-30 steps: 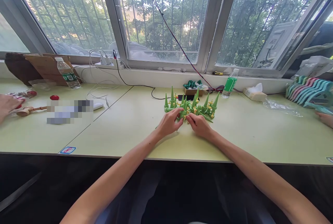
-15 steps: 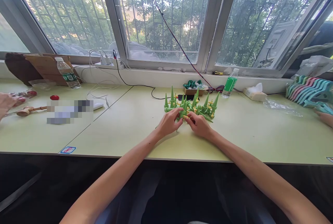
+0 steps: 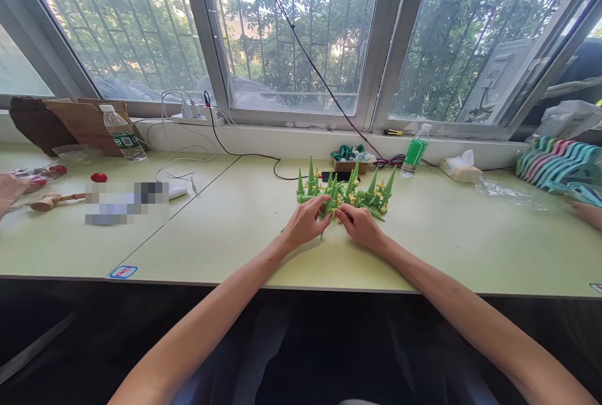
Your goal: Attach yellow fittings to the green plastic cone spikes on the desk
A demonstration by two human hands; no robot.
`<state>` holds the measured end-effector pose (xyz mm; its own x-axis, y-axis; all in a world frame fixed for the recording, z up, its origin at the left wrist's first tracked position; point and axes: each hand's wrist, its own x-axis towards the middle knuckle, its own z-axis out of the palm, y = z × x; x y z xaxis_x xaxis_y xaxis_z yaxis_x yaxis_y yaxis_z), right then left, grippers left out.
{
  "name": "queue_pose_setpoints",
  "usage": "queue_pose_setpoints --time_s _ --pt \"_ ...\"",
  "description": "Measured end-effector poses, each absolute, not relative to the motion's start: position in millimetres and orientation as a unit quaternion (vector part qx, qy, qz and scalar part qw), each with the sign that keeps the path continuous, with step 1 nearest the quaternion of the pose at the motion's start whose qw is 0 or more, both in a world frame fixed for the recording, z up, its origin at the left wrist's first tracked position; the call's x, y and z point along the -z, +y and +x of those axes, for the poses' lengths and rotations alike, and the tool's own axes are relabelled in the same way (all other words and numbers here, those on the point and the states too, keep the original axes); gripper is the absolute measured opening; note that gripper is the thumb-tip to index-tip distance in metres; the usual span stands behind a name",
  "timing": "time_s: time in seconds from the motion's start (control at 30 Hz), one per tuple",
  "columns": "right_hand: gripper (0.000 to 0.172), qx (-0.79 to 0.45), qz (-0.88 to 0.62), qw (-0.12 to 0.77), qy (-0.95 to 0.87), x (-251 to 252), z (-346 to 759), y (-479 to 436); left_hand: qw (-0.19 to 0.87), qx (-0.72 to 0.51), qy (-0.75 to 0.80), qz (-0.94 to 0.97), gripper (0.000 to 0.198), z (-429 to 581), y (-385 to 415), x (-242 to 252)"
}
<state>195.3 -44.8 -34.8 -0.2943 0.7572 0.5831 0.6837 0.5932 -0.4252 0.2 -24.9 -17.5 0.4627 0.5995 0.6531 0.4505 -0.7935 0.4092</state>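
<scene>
Several green plastic spiked pieces (image 3: 350,190) with small yellow parts stand and lie in a cluster on the table, in the middle of the head view. At the near side of the cluster, my left hand (image 3: 305,222) is closed around one green spiked piece (image 3: 332,204), its tip pointing up. My right hand (image 3: 360,224) is just to the right, thumb and forefinger pinched at a small yellow part (image 3: 335,212) against that piece. Fingers partly cover both, so the exact joint between them is hidden.
Behind the cluster are a dark phone (image 3: 337,176), a small cardboard box (image 3: 347,165) and a bottle (image 3: 416,151). A tissue pack (image 3: 461,168) and hangers (image 3: 557,163) stand right. At left lie a kendama (image 3: 56,199) and another person's hand (image 3: 10,192).
My right fingers have shifted very slightly at the yellow part. My left hand keeps its hold, and the cluster stays in place.
</scene>
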Motion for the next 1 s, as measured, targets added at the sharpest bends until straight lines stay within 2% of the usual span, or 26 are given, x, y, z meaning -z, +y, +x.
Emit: queue_pose_setpoints --time_s 0.27,0.67,1.0 --pt "0.023 -0.053 -0.445 0.410 -0.794 34.3 193.7 -46.3 0.092 -0.414 0.310 0.851 0.031 0.2 -25.7 16.8" --pt "0.035 -0.019 -0.437 0.381 -0.815 39.1 197.7 -41.7 0.097 -0.409 0.301 0.856 0.030 -0.4 -24.8 18.4" --pt "0.039 -0.020 -0.446 0.374 -0.813 37.4 198.4 -42.8 0.104 -0.406 0.301 0.856 0.030 -0.3 -25.6 17.7"
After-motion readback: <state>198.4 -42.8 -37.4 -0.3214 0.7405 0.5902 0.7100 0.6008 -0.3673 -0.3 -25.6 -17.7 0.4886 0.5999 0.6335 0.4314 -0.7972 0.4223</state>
